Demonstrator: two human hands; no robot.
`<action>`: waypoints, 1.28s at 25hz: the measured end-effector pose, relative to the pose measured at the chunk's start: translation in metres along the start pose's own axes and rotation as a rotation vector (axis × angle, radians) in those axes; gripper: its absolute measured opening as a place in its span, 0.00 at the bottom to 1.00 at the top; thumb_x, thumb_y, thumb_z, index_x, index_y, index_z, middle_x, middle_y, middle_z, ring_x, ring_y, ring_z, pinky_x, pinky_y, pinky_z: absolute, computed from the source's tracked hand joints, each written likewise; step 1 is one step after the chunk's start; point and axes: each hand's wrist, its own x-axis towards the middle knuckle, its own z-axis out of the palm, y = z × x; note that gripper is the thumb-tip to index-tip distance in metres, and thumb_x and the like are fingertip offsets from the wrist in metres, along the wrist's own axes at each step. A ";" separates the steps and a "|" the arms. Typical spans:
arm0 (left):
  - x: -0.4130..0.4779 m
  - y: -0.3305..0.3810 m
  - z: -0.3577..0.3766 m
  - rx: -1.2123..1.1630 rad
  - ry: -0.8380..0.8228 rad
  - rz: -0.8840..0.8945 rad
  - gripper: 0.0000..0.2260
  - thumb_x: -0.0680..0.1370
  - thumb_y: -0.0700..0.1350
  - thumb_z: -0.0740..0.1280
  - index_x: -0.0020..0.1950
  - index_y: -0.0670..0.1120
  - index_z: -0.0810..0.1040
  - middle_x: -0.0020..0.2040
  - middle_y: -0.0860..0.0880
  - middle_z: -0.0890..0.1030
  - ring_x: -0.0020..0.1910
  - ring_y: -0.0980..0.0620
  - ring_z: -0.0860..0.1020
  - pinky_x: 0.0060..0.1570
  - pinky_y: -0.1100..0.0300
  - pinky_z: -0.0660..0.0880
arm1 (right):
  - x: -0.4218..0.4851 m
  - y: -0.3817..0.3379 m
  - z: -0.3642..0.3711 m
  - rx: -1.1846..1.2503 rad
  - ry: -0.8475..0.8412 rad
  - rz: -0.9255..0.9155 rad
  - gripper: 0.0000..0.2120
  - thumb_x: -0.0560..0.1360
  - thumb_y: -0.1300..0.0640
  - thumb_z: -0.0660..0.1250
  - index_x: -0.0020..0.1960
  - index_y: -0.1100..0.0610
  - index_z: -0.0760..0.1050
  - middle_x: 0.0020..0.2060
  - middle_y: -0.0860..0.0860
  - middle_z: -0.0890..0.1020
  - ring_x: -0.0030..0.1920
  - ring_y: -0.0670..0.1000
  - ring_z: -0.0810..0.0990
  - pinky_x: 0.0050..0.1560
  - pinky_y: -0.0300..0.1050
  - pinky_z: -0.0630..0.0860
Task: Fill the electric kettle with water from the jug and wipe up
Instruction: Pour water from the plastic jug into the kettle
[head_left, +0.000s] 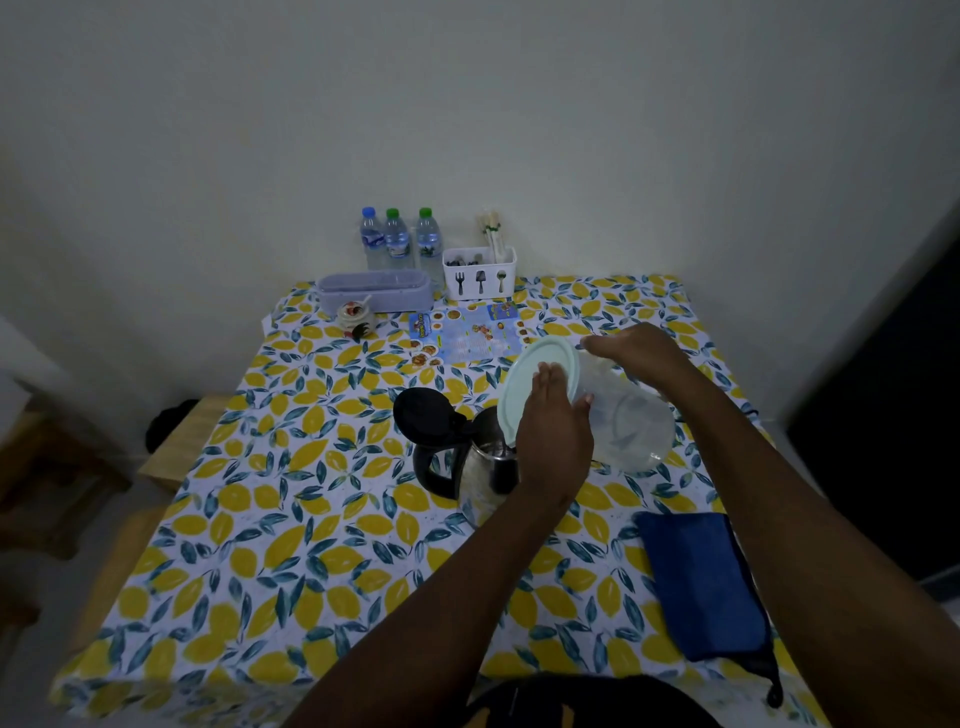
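Nearest you, the blue cloth (704, 582) lies flat on the table (249, 519). Your left hand (553, 431) presses the jug's lid (537, 387); your right hand (636, 351) grips the tilted jug (631, 421) over the open kettle (467, 457).

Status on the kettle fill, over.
Right hand holds jug tipped over kettle; left hand pressed on jug lid. Kettle lid open. Blue cloth untouched at right. Nothing in the way.
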 end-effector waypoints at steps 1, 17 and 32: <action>-0.001 0.000 0.001 0.008 -0.016 0.006 0.25 0.82 0.52 0.59 0.76 0.43 0.59 0.78 0.46 0.59 0.77 0.51 0.56 0.73 0.54 0.59 | -0.001 0.003 0.000 0.023 0.005 0.011 0.25 0.66 0.38 0.70 0.21 0.54 0.67 0.21 0.50 0.71 0.24 0.52 0.71 0.30 0.45 0.65; 0.000 0.025 0.055 0.480 -0.288 0.269 0.25 0.84 0.47 0.52 0.77 0.38 0.49 0.79 0.39 0.51 0.78 0.44 0.50 0.76 0.53 0.48 | -0.005 0.126 0.018 0.658 0.097 0.328 0.23 0.69 0.44 0.72 0.20 0.52 0.72 0.17 0.47 0.72 0.19 0.47 0.69 0.26 0.40 0.63; 0.047 0.083 0.206 0.548 -0.603 0.569 0.28 0.83 0.51 0.55 0.77 0.40 0.50 0.79 0.40 0.54 0.78 0.42 0.53 0.75 0.50 0.53 | 0.033 0.289 -0.056 0.851 0.305 0.576 0.15 0.70 0.48 0.72 0.36 0.59 0.74 0.23 0.52 0.69 0.23 0.50 0.63 0.29 0.44 0.60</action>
